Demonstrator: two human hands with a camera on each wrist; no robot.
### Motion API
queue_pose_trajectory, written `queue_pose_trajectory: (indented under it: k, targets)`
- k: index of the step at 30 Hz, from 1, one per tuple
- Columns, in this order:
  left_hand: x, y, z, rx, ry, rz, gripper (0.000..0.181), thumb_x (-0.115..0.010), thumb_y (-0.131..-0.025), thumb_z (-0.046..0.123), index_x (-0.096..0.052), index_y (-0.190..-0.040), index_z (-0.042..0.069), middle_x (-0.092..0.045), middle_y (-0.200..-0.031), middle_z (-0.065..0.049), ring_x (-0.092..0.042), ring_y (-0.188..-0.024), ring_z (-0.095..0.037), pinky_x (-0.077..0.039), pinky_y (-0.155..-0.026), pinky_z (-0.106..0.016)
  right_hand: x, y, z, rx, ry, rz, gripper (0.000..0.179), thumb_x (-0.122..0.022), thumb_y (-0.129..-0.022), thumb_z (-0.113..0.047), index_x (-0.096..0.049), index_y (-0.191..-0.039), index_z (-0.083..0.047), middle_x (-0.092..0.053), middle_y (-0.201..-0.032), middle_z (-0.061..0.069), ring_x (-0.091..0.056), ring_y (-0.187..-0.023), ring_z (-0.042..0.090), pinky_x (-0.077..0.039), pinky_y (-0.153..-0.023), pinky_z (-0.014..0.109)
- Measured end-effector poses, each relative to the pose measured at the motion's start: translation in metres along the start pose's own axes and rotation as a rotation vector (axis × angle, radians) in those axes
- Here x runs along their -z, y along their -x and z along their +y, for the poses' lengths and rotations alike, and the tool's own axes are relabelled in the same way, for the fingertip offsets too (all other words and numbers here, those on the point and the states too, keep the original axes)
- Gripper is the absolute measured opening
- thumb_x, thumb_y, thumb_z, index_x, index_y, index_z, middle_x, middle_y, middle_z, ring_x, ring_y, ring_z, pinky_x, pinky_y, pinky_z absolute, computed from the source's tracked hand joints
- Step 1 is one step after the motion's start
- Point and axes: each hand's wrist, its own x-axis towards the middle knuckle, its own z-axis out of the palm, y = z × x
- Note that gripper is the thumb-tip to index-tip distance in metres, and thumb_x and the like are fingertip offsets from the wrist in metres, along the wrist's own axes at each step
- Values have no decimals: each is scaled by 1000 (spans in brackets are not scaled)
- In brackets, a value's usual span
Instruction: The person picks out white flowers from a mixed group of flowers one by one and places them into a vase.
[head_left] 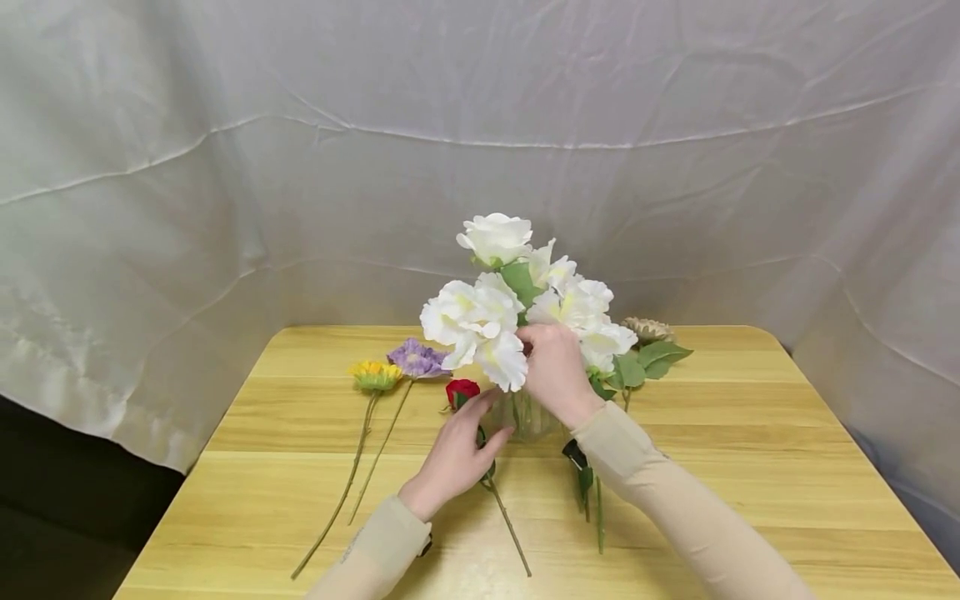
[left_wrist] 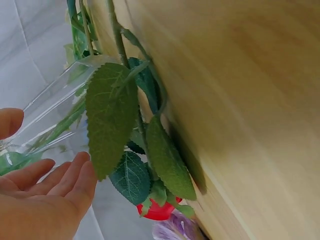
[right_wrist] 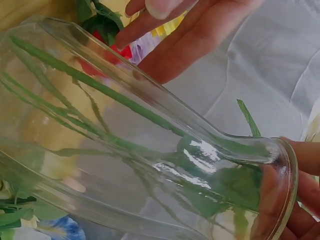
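Observation:
A clear glass vase stands mid-table with several green stems inside. Above its mouth spread a white rose and large ruffled white flowers. My right hand is curled among these blooms at the vase mouth, its fingers bent at the glass rim; it seems to grip a white flower's stem, largely hidden. Beside the lower vase, my left hand is held with fingers extended and thumb apart, nothing between them. A red rose with toothed leaves lies close by it.
Left on the wooden table lie a yellow flower and a purple flower, stems toward me. Right of the vase are a beige flower, green leaves and loose stems. Grey cloth hangs behind.

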Motion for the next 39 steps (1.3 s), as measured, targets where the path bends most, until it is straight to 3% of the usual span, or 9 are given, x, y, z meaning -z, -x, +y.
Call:
queue_pose_trajectory:
  k: [7,12,16,21,27,31,39]
  targets:
    - [5,11,-4,13,-36,-45,53,-62,-100,28,-50,-147,8,-54,-150,-11,-54,-137,-28,-47,-113,-46,0,8,3,13,-58,-26,9,-76,-78,-3,-72,-71,-5,-62,-63,6,-51,-60,16,-45,-55,28]
    - [10,18,-6,23,-60,-75,52,-62,-100,28,-51,-146,7,-57,-146,-10,-57,-134,-28,-49,-111,-45,3,16,5,-3,-135,-32,3,-76,-81,-2,-74,-81,-2,-71,-75,9,-63,-66,17,-57,-62,27]
    - [13,21,-6,11,-81,-97,49,-62,-101,27,-53,-143,2,-60,-142,-12,-59,-130,-29,-51,-109,-46,5,24,7,41,-189,20,14,-73,-80,5,-75,-93,0,-75,-88,12,-71,-74,20,-62,-69,29]
    - [17,26,-4,-15,-98,-116,46,-63,-100,24,-56,-140,4,-62,-138,-11,-61,-127,-27,-51,-108,-45,9,36,14,124,-222,132,20,-73,-77,11,-74,-95,1,-72,-81,9,-63,-65,12,-55,-60,19]
    - [20,32,-4,-50,-128,-108,42,-63,-99,24,-58,-138,7,-64,-135,-6,-62,-125,-24,-53,-106,-42,13,51,25,180,-286,184,17,-79,-76,9,-74,-90,0,-69,-73,4,-53,-57,4,-44,-50,13]
    - [21,35,-3,-82,-144,-107,40,-65,-98,21,-60,-135,7,-66,-133,-6,-64,-122,-23,-55,-104,-41,19,65,33,118,-332,158,18,-80,-76,8,-75,-89,-3,-69,-73,3,-51,-56,2,-43,-48,12]
    - [14,35,2,-156,-176,-132,36,-66,-97,19,-62,-131,9,-67,-129,-5,-66,-118,-22,-56,-101,-41,35,88,56,-194,-356,-25,11,-75,-86,1,-74,-97,-1,-71,-81,7,-58,-68,-1,-52,-56,16]
